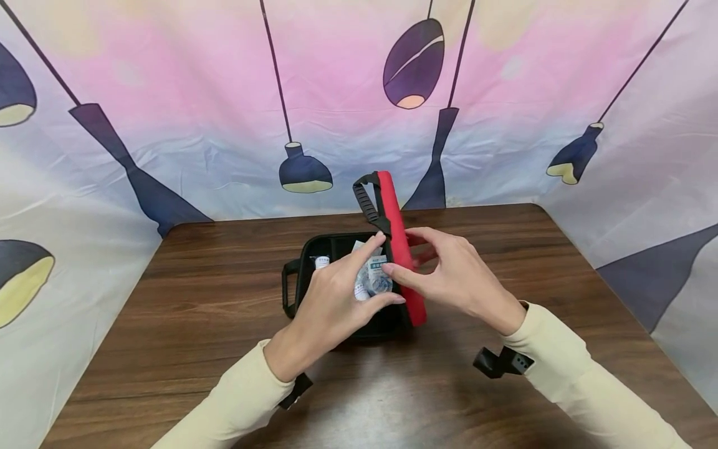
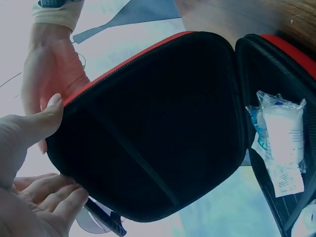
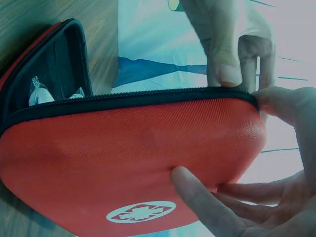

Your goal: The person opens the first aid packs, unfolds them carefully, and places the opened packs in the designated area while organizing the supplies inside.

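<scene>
A red and black first-aid case (image 1: 332,237) lies unzipped on the table, its red lid (image 1: 397,243) raised nearly upright. My right hand (image 1: 462,273) grips the lid, thumb at the zipped rim and fingers against the red shell, near the white emblem (image 3: 140,212). Across from it, my left hand (image 1: 331,299) is spread along the lid's edge. Its thumb touches the rim in the left wrist view, and its fairly straight fingers lie by the edge near the black handle (image 1: 367,202). Clear-wrapped supplies (image 2: 284,131) sit inside the base, partly hidden by my left hand.
The case stands on a dark wood table (image 1: 213,299), toward its back edge. Behind hangs a cloth (image 1: 224,162) printed with lamps. A black side handle (image 1: 287,290) sticks out at the left of the base. Each wrist bears a small black camera (image 1: 502,362).
</scene>
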{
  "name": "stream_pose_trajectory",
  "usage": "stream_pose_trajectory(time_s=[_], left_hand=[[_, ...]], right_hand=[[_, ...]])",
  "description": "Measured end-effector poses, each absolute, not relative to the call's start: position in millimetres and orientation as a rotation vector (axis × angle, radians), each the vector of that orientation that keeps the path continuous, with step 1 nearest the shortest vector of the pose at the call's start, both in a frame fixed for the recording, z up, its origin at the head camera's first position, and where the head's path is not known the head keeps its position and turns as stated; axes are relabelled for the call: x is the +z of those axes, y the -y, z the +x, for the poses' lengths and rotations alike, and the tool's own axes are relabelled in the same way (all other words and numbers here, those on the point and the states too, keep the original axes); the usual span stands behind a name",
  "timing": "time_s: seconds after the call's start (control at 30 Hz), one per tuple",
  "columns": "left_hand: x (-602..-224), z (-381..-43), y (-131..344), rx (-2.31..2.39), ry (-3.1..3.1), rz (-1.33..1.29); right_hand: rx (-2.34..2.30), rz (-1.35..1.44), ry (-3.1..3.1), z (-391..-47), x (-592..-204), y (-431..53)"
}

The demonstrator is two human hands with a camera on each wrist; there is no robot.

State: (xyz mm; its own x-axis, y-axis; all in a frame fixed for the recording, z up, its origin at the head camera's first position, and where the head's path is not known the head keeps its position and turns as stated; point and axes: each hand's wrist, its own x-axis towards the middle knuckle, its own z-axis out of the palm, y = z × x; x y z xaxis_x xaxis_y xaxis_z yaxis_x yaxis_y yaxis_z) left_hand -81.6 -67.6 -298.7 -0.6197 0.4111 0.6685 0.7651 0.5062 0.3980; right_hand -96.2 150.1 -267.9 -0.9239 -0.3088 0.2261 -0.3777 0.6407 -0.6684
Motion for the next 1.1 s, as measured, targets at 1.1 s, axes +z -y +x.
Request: stream_pose_trajectory(time_s=[1.1], left_hand=[[-366, -107, 202, -0.769, 3.154, -0.372]], right_hand=[[1.460, 0.319, 2.558, -74, -290, -211]])
